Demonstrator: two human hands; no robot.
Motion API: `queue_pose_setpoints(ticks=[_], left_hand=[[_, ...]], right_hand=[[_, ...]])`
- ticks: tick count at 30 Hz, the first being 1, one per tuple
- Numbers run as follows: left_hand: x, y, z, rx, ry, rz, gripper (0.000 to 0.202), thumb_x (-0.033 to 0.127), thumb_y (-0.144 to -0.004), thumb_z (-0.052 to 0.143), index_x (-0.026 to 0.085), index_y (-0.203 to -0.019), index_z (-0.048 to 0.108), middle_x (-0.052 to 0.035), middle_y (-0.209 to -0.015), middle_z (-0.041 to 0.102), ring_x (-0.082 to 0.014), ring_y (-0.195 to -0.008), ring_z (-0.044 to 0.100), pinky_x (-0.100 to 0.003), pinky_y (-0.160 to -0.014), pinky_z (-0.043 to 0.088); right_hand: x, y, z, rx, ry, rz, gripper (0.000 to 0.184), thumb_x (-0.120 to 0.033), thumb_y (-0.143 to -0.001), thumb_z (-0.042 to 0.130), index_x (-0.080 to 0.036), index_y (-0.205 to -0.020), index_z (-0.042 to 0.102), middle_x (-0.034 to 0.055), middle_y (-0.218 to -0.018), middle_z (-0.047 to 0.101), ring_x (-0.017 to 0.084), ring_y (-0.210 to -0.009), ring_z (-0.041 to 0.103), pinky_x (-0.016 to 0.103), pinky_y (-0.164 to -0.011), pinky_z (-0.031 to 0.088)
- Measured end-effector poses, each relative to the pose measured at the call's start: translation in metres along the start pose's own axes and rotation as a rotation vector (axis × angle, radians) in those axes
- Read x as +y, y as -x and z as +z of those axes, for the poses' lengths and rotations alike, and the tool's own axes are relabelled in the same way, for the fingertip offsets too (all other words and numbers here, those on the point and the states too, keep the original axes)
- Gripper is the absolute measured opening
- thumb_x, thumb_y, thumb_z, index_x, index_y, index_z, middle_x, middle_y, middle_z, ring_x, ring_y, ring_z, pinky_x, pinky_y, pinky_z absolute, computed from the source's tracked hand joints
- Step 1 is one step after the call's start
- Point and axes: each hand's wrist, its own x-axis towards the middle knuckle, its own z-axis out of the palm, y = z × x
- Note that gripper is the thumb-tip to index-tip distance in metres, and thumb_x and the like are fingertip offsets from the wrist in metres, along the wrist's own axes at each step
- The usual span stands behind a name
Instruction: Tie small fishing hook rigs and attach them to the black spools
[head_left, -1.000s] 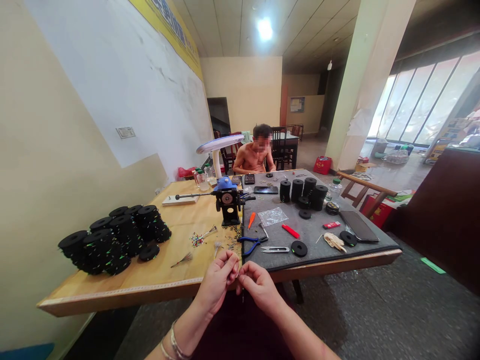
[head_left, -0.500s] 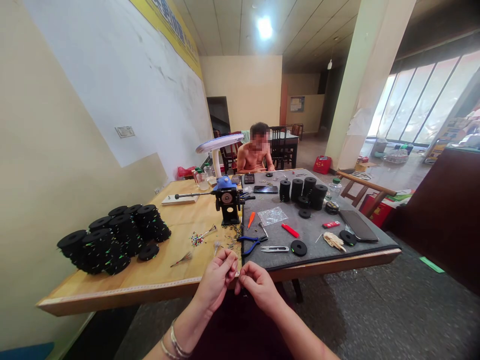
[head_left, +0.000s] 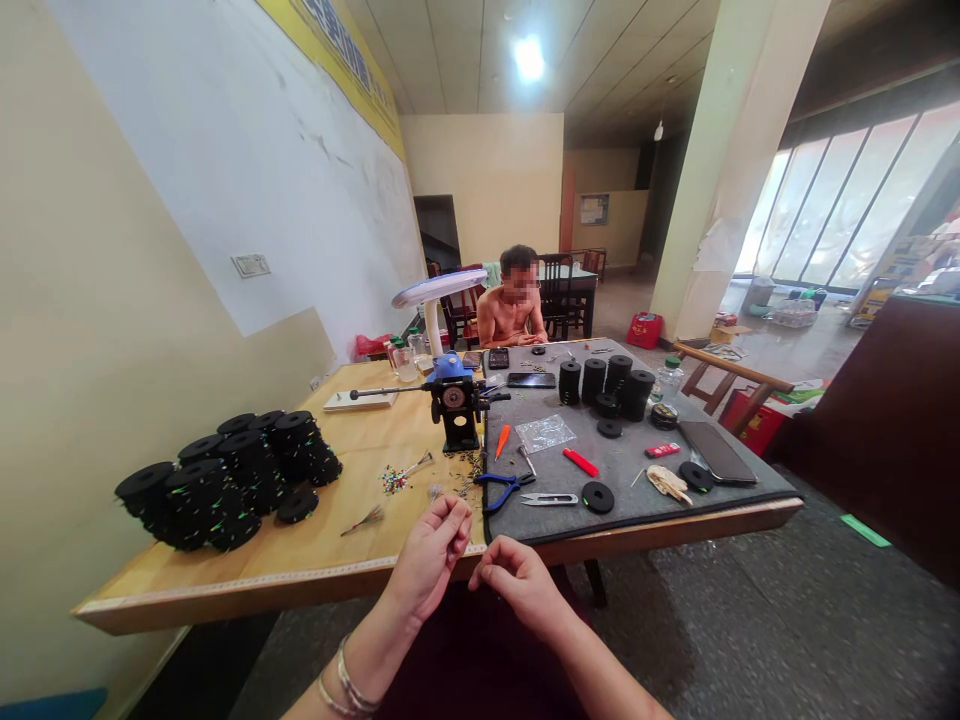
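My left hand [head_left: 431, 560] and my right hand [head_left: 517, 582] are held close together just in front of the near edge of the wooden table [head_left: 247, 580]. Both have their fingers curled into a pinch. What sits between the fingertips is too small to make out. The right hand is a little lower than the left. Blue-handled pliers [head_left: 501, 487] and a metal thread snipper [head_left: 551, 498] lie on the grey mat [head_left: 637, 470] just beyond my hands.
A pile of black spools [head_left: 225, 475] sits at the table's left. A blue and black winding device [head_left: 455, 400] stands in the middle, more black spools [head_left: 607, 380] behind it. A phone [head_left: 718, 450] lies right. A person [head_left: 512, 305] sits at the far end.
My right hand has dropped slightly and moved apart from my left hand; before, the fingertips of both met at the table edge.
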Motion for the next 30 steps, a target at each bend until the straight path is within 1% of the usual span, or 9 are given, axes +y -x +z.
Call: queue_pose_setpoints(ticks=[3,5,7,10,14,16,20,25,30], left_hand=[[-0.003,0.001,0.002,-0.009,-0.053,0.009,0.039,0.045,-0.063,0.079,0.017,-0.068,0.053,0.0079,-0.051,0.048,-0.0038,-0.043,0.036,-0.015,-0.042,0.026],[-0.007,0.001,0.002,-0.022,-0.11,0.031,0.037,0.046,-0.066,0.076,0.017,-0.068,0.054,0.0073,-0.052,0.049,-0.0045,-0.044,0.038,-0.015,-0.043,0.029],[-0.009,0.001,0.003,-0.019,-0.183,0.073,0.035,0.047,-0.068,0.074,0.017,-0.068,0.055,0.0068,-0.052,0.05,-0.0054,-0.045,0.039,-0.016,-0.044,0.03],[-0.01,0.001,0.004,-0.012,-0.279,0.135,0.035,0.047,-0.069,0.073,0.017,-0.065,0.057,0.006,-0.051,0.049,-0.0071,-0.046,0.041,-0.018,-0.045,0.033],[-0.008,0.003,0.005,-0.022,-0.337,0.178,0.035,0.048,-0.068,0.073,0.017,-0.063,0.058,0.0048,-0.052,0.05,-0.0085,-0.047,0.043,-0.02,-0.048,0.036],[-0.008,0.003,0.004,-0.02,-0.332,0.182,0.035,0.048,-0.069,0.073,0.017,-0.062,0.057,0.0051,-0.051,0.049,-0.0082,-0.046,0.042,-0.019,-0.047,0.035],[-0.009,0.002,0.002,-0.001,-0.265,0.161,0.035,0.048,-0.07,0.072,0.017,-0.065,0.056,0.0061,-0.051,0.048,-0.0068,-0.044,0.038,-0.018,-0.045,0.03],[-0.007,0.0,0.0,-0.013,-0.177,0.09,0.037,0.048,-0.068,0.074,0.017,-0.065,0.053,0.0074,-0.051,0.046,-0.0053,-0.044,0.035,-0.017,-0.042,0.026],[-0.004,0.001,0.003,0.0,-0.154,0.05,0.04,0.049,-0.065,0.076,0.017,-0.066,0.052,0.0075,-0.051,0.048,-0.0046,-0.044,0.036,-0.015,-0.042,0.026]], right_hand=[[-0.006,0.0,0.0,-0.043,-0.061,-0.016,0.018,-0.034,-0.077,0.064,-0.017,-0.077,0.06,0.0019,-0.068,0.07,0.016,-0.066,0.061,0.03,-0.074,0.043],[-0.011,-0.002,0.001,-0.061,-0.1,-0.022,0.021,-0.037,-0.077,0.064,-0.016,-0.081,0.06,0.0015,-0.069,0.069,0.015,-0.066,0.061,0.031,-0.074,0.044],[-0.017,-0.005,0.002,-0.063,-0.111,-0.028,0.026,-0.041,-0.077,0.065,-0.016,-0.079,0.059,0.0003,-0.066,0.066,0.014,-0.062,0.059,0.03,-0.071,0.044],[-0.024,-0.009,0.004,-0.065,-0.082,-0.017,0.031,-0.046,-0.076,0.066,-0.016,-0.075,0.057,-0.0024,-0.062,0.061,0.011,-0.054,0.054,0.026,-0.062,0.042],[-0.024,-0.012,0.005,-0.058,-0.087,-0.017,0.034,-0.048,-0.072,0.069,-0.017,-0.072,0.055,-0.0032,-0.067,0.059,0.008,-0.05,0.05,0.023,-0.056,0.039],[-0.021,-0.011,0.004,-0.057,-0.073,-0.023,0.034,-0.048,-0.073,0.069,-0.017,-0.07,0.055,-0.0029,-0.066,0.059,0.008,-0.05,0.05,0.023,-0.057,0.038],[-0.015,-0.007,0.002,-0.05,-0.01,-0.011,0.033,-0.048,-0.075,0.066,-0.017,-0.069,0.057,-0.0032,-0.057,0.058,0.01,-0.052,0.047,0.024,-0.059,0.037],[-0.008,-0.002,-0.001,-0.035,0.009,0.001,0.032,-0.047,-0.073,0.069,-0.016,-0.068,0.061,-0.0012,-0.067,0.06,0.012,-0.064,0.049,0.025,-0.065,0.037],[0.0,0.0,-0.004,-0.029,-0.027,0.016,0.031,-0.046,-0.074,0.07,-0.016,-0.069,0.062,0.0,-0.07,0.062,0.014,-0.068,0.053,0.026,-0.07,0.039]])
